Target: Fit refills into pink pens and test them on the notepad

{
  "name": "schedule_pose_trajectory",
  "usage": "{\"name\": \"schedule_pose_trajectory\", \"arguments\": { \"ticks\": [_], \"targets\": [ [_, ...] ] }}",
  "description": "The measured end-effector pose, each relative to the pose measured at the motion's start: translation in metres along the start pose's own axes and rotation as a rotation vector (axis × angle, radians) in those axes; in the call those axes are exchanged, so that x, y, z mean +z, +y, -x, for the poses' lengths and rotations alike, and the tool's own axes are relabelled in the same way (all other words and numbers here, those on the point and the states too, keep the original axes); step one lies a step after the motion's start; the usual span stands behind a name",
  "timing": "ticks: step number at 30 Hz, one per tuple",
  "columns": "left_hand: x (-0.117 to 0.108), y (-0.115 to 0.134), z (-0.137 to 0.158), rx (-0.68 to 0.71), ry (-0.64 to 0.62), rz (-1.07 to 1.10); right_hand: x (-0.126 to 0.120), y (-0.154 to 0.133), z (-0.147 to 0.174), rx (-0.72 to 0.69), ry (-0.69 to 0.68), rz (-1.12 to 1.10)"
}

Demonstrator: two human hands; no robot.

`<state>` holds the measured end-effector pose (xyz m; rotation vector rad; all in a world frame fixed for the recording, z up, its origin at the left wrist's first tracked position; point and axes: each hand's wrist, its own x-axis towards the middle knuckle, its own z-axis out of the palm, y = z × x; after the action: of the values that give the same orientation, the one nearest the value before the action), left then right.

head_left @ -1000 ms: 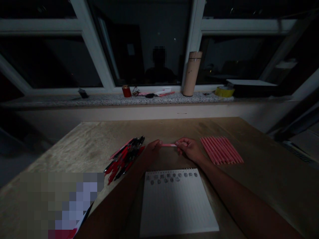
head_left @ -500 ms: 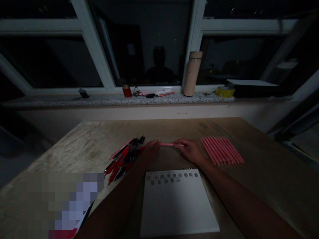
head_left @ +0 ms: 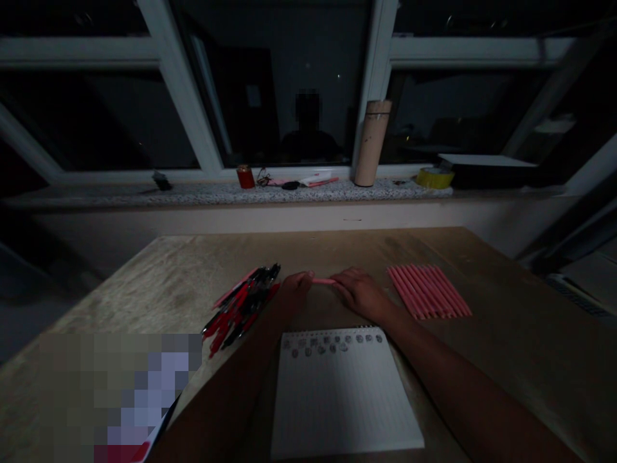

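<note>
A pink pencil [head_left: 322,281] lies level between my two hands, just above the far edge of the notebook. My left hand [head_left: 295,283] is closed on its left end. My right hand [head_left: 357,290] is closed around the right end, knuckles up, so that end is hidden. Below them is a spiral notebook [head_left: 344,399] with lined paper and small dark scribbled marks along its top. Left of my left hand lies a heap of red and black pens [head_left: 241,308]. To the right of my right hand, several pink pencils [head_left: 429,292] lie side by side in a row.
A wooden table [head_left: 183,276] spans the area below a granite windowsill [head_left: 202,195]. On the sill stand a tan cylindrical flask [head_left: 373,145], a red jar [head_left: 245,177] and a roll of yellow tape [head_left: 434,178]. The lower left is blurred out.
My right hand has turned palm-down over the pencil's right end, which showed between its fingers before. My left hand and the pencil have hardly moved.
</note>
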<state>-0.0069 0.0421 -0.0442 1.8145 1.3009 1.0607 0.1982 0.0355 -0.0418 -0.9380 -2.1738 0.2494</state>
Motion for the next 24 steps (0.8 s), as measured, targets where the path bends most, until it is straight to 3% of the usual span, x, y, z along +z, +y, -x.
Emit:
{"name": "schedule_pose_trajectory", "arguments": {
  "ticks": [6, 11, 17, 24],
  "targets": [
    [0.0, 0.001, 0.0, 0.006, -0.02, -0.12, -0.002, -0.003, 0.001, -0.018, -0.042, 0.253],
    [0.0, 0.001, 0.002, 0.023, -0.011, -0.149, -0.001, -0.006, 0.002, 0.003, 0.003, 0.296],
    [0.001, 0.001, 0.002, 0.034, -0.003, -0.13, -0.002, -0.008, 0.001, 0.008, -0.058, 0.317],
    [0.0, 0.016, 0.006, -0.003, -0.047, -0.2, 0.002, -0.003, 0.002, 0.041, -0.025, 0.368]
  ]
}}
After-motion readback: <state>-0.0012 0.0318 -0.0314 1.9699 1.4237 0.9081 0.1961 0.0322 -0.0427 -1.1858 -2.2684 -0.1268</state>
